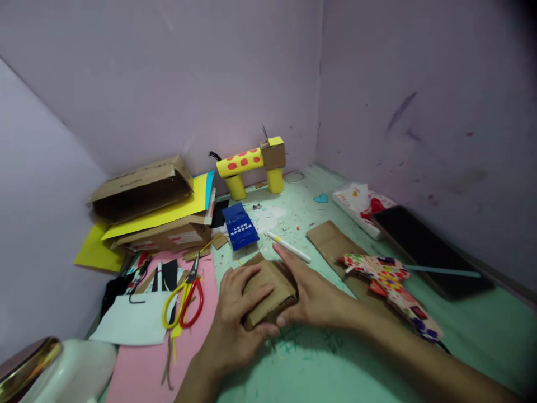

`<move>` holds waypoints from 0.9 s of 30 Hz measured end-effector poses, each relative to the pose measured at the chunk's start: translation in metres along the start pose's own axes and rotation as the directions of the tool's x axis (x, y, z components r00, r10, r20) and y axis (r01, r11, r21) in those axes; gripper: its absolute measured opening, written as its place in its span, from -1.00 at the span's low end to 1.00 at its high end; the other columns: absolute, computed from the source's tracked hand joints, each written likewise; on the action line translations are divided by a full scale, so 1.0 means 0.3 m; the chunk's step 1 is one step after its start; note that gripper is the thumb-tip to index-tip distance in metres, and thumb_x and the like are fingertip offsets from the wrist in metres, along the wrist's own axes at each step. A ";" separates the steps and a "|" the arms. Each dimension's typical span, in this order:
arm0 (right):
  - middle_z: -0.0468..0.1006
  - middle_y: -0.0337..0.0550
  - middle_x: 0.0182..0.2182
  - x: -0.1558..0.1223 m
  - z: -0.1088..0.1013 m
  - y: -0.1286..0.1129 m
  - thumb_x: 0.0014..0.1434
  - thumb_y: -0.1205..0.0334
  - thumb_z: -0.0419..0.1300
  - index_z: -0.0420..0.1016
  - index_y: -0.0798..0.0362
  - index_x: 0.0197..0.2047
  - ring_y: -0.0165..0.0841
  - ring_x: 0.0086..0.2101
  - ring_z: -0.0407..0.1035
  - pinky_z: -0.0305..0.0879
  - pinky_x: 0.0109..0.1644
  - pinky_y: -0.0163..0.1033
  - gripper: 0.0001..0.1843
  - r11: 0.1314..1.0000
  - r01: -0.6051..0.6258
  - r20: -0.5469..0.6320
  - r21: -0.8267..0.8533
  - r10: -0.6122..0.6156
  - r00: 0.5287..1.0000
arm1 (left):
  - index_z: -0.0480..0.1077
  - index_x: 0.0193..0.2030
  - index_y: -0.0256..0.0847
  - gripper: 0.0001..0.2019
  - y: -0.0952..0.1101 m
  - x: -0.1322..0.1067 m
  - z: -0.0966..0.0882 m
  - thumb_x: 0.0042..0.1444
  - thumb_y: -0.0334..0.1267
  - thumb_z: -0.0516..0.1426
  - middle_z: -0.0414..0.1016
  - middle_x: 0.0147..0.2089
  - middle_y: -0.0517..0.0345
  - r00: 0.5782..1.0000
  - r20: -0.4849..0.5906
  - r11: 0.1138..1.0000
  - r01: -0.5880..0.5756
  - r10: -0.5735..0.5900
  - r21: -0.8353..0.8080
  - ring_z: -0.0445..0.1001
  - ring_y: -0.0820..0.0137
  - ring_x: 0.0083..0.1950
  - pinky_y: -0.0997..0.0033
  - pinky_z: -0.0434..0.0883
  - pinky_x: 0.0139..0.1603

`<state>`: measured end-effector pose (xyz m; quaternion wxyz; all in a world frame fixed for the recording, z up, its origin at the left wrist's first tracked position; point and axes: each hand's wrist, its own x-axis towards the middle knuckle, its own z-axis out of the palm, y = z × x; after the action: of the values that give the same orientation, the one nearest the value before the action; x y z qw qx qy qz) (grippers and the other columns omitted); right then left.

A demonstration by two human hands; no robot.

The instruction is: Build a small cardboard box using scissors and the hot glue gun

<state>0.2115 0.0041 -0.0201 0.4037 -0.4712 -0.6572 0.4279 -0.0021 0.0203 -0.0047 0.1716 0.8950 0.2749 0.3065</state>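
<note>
Small cardboard box (271, 291) sits between my hands, near the middle of the tabletop (319, 369); can't tell if it touches down. Grip: left hand (239, 302) curled over top and near side, right hand (312, 291) bracing the right side, both pinching it. My call: even, flat pressure holds it square; a hard squeeze could buckle the corrugated edge. White marker (289, 247) lies just beside my right fingertips, may roll if bumped. Left: red-and-yellow scissors (192, 280) over pink paper (134, 372). Right: floral glue gun (388, 277) across a cardboard strip (329, 238), nozzle pointing left; I'd treat it as hot. Best room is toward me. Walls (235, 73) bound the far corner.
</note>
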 end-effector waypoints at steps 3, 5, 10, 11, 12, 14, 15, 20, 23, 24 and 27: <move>0.08 0.16 0.34 0.025 0.005 -0.001 -0.28 0.05 0.50 -0.18 0.06 0.43 0.04 0.29 0.03 -0.08 0.33 0.14 0.34 0.994 -0.038 0.129 0.102 0.025 0.991 | 0.22 0.24 0.04 -0.42 0.002 -0.011 0.005 0.09 0.09 0.16 -0.05 0.41 -0.08 0.993 -0.047 0.992 0.106 -0.109 -0.068 -0.02 -0.02 0.39 -0.20 0.06 0.29; 0.13 0.17 0.32 0.028 0.017 0.005 -0.26 0.06 0.49 -0.14 0.10 0.42 0.03 0.26 0.07 -0.07 0.33 0.12 0.30 0.988 -0.063 0.102 0.138 0.049 0.994 | 0.14 0.30 0.02 -0.29 0.000 -0.022 0.011 0.03 0.19 0.16 -0.19 0.45 -0.09 0.966 -0.077 0.962 0.233 -0.245 -0.139 -0.14 -0.06 0.43 -0.22 0.02 0.30; 0.21 0.17 0.24 0.013 0.043 0.025 -0.29 0.10 0.51 -0.05 0.12 0.38 0.03 0.20 0.18 0.03 0.29 0.11 0.25 0.977 -0.088 0.016 0.196 0.086 0.996 | 0.03 0.36 -0.08 -0.22 -0.011 -0.029 0.049 0.07 0.18 0.12 -0.08 0.44 -0.09 0.741 -0.264 0.740 0.433 -0.618 -0.515 -0.15 0.02 0.45 -0.10 -0.08 0.37; 0.22 0.16 0.23 0.012 0.045 0.026 -0.29 0.10 0.50 -0.04 0.10 0.37 0.03 0.19 0.18 0.03 0.28 0.12 0.23 0.978 -0.083 0.008 0.193 0.083 0.997 | 0.05 0.34 -0.09 -0.24 -0.012 -0.025 0.058 0.07 0.16 0.13 -0.02 0.42 -0.09 0.654 -0.282 0.653 0.435 -0.702 -0.619 -0.09 0.03 0.44 -0.06 -0.06 0.37; 0.22 0.16 0.22 0.012 0.047 0.027 -0.27 0.11 0.50 -0.02 0.09 0.36 0.04 0.19 0.17 0.02 0.28 0.14 0.20 0.981 -0.071 0.000 0.182 0.073 0.997 | 0.09 0.32 -0.11 -0.25 -0.013 -0.020 0.065 0.05 0.14 0.15 0.06 0.39 -0.09 0.575 -0.269 0.561 0.419 -0.773 -0.714 -0.02 0.04 0.42 -0.03 -0.01 0.36; 0.20 0.13 0.23 0.013 0.050 0.028 -0.24 0.10 0.48 0.02 0.05 0.34 0.05 0.21 0.13 -0.02 0.30 0.16 0.14 0.990 -0.029 -0.021 0.141 0.032 0.999 | 0.19 0.25 -0.14 -0.28 -0.013 -0.008 0.074 0.00 0.13 0.20 0.22 0.30 -0.11 0.501 -0.187 0.398 0.355 -0.845 -0.846 0.16 0.04 0.35 0.02 0.10 0.32; 0.18 0.12 0.23 0.014 0.051 0.030 -0.22 0.08 0.48 0.04 0.03 0.33 0.06 0.23 0.10 -0.04 0.31 0.17 0.11 0.993 0.001 -0.031 0.118 0.003 1.000 | 0.26 0.20 -0.17 -0.31 -0.012 -0.003 0.075 -0.02 0.13 0.21 0.30 0.25 -0.12 0.513 -0.148 0.353 0.329 -0.846 -0.876 0.24 0.04 0.30 0.04 0.15 0.29; 0.00 0.15 0.30 0.011 0.056 0.047 -0.15 -0.06 0.43 -0.02 0.00 0.36 0.06 0.31 -0.10 -0.11 0.34 0.17 0.11 0.989 0.148 -0.027 0.003 -0.148 0.989 | 0.44 0.02 -0.21 -0.52 -0.009 0.013 0.058 0.06 0.06 0.17 0.42 0.14 -0.07 0.711 -0.167 0.573 0.380 -0.683 -0.726 0.29 0.05 0.23 0.11 0.18 0.26; -0.24 0.16 0.39 0.006 0.055 0.055 -0.13 -0.11 0.41 -0.18 0.03 0.41 0.05 0.36 -0.31 -0.22 0.36 0.18 0.21 0.986 0.162 0.008 -0.027 -0.162 0.987 | 0.43 0.04 -0.19 -0.56 -0.008 0.023 0.056 0.10 0.03 0.15 0.40 0.14 -0.03 0.763 -0.186 0.664 0.382 -0.619 -0.642 0.30 0.09 0.21 0.13 0.17 0.25; -0.26 0.16 0.40 0.006 0.054 0.056 -0.13 -0.11 0.41 -0.22 0.04 0.42 0.05 0.36 -0.32 -0.24 0.36 0.19 0.23 0.988 0.153 0.016 -0.014 -0.153 0.988 | 0.41 0.05 -0.19 -0.55 -0.006 0.027 0.061 0.11 0.04 0.14 0.40 0.12 -0.03 0.763 -0.186 0.661 0.378 -0.619 -0.648 0.32 0.09 0.18 0.14 0.20 0.22; -0.10 0.19 0.38 0.009 0.054 0.054 -0.13 -0.03 0.42 -0.21 0.08 0.41 0.05 0.33 -0.15 -0.18 0.35 0.19 0.23 0.994 0.100 0.002 0.052 -0.100 0.995 | 0.30 0.13 -0.19 -0.51 -0.001 0.036 0.088 0.17 0.07 0.05 0.40 0.12 -0.06 0.745 -0.191 0.628 0.362 -0.639 -0.690 0.37 0.10 0.14 0.13 0.31 0.13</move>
<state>0.2002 0.0068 -0.0399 0.4353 -0.4261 -0.6694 0.4253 0.0220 0.0233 -0.0196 0.4685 0.5844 0.4341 0.5006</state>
